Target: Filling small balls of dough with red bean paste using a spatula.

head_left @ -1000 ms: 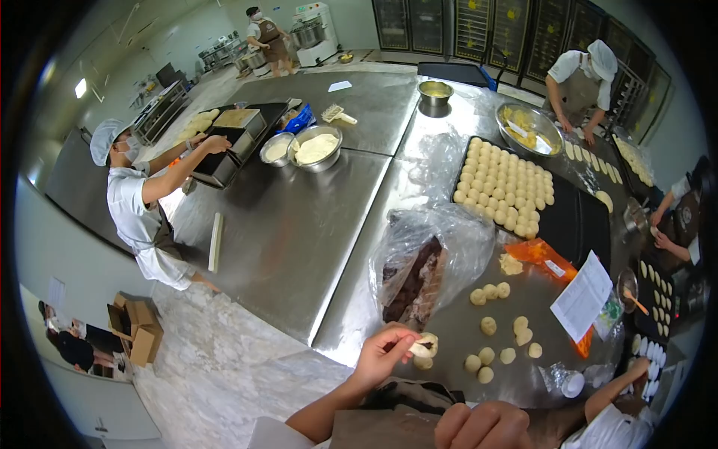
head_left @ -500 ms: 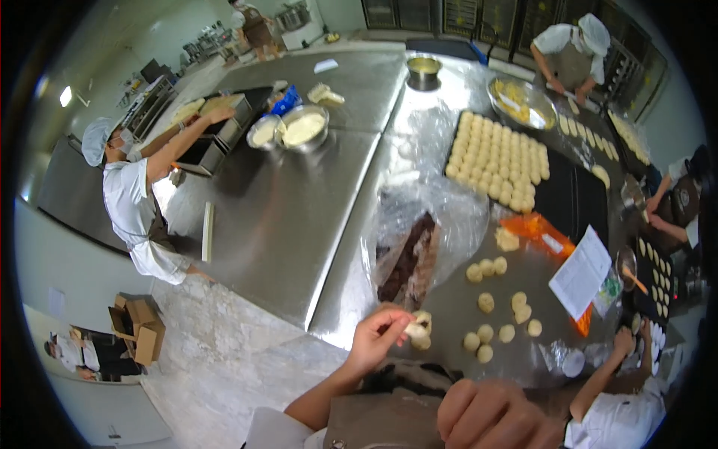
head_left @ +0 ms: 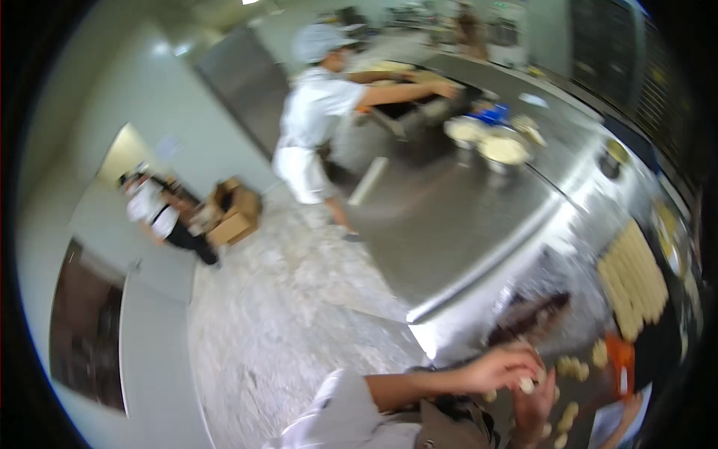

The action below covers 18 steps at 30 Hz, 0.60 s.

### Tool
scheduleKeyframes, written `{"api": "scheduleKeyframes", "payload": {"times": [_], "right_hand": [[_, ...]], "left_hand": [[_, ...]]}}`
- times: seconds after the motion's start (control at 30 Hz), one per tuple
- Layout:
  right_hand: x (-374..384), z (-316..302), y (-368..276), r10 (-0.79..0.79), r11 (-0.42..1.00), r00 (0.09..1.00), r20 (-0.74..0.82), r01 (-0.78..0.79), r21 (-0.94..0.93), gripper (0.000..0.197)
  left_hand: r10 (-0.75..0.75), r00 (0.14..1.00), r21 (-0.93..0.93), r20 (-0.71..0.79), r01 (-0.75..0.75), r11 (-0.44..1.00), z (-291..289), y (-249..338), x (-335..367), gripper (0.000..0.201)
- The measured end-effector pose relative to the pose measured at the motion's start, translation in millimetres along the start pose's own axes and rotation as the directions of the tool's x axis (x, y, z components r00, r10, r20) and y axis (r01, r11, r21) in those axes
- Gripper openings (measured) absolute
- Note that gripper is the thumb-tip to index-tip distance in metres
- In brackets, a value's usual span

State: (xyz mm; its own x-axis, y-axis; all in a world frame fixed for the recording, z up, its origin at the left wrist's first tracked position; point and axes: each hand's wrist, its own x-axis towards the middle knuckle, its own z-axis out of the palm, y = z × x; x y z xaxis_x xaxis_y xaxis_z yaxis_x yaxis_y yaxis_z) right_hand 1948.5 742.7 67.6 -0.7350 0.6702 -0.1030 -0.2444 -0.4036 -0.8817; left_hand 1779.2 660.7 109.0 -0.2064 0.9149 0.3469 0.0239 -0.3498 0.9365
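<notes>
My left hand (head_left: 502,370) is closed on a small pale piece of dough (head_left: 528,385), held in the fingertips above the table edge. My right hand (head_left: 532,410) comes up from below and meets it, its fingers curled against the same dough; motion blurs them slightly. Just beyond lies a clear plastic bag with dark brown filling (head_left: 532,318). Round dough balls (head_left: 573,367) lie on the steel table to the right of my hands, some partly hidden by my right hand.
Rows of dough balls (head_left: 634,280) fill a dark tray near an orange bag (head_left: 621,363). Another person's forearm (head_left: 627,423) crosses a paper sheet (head_left: 604,419). Across the table a co-worker (head_left: 321,112) reaches over trays beside steel bowls (head_left: 502,150). A cardboard box (head_left: 233,213) and a person stand at left.
The view has swung left, so the table sits farther right. My right hand has risen from the lower edge to join my left at the dough.
</notes>
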Motion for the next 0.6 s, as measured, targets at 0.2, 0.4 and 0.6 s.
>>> {"api": "scheduleKeyframes", "payload": {"times": [0.2,0.4,0.6], "right_hand": [[47.0,24.5,19.7,0.242,0.825,0.938,0.246,-0.333,0.456,0.047],[49.8,30.8,-4.7,0.184,0.895,0.956,0.229,-0.260,0.364,0.059],[35.0,15.5,-14.5,0.132,0.945,0.984,0.116,-0.160,0.286,0.072]], "left_hand": [[0.149,0.982,0.392,-0.114,-0.093,0.915,28.9,-56.0,-18.4,0.037],[0.413,0.911,0.734,-0.014,-0.271,0.623,23.7,-63.7,-5.8,0.027],[0.039,0.995,0.472,-0.089,0.008,0.881,19.7,-85.1,-9.1,0.032]]}}
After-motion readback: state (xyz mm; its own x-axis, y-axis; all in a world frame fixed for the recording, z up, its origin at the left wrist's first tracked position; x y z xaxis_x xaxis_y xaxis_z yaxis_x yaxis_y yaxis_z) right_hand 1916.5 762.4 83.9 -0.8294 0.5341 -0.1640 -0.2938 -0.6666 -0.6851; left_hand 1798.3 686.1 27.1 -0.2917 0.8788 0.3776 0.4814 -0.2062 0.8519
